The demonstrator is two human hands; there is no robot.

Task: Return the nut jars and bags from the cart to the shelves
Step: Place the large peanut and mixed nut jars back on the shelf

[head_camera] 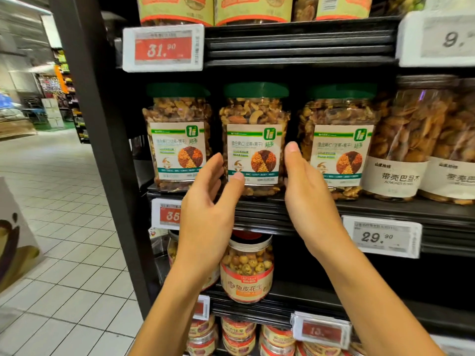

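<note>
Three green-lidded jars (pixel 254 140), two hands

Red price tag (pixel 163 48) reading 31.90, white shelf tag (pixel 382 236) 29.90, almond jar (pixel 401 140) labelled "ALMONDS IN SHELL"

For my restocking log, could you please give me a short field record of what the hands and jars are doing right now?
setting: shop aisle, dark shelf unit
target: middle green-lidded mixed-nut jar, upright on the shelf
neighbours: same jar left and right
left hand: open, fingers at the middle jar's left side
right hand: open, at its right side
grip: not closed; contact unclear
shelf below: round peanut jar
</note>
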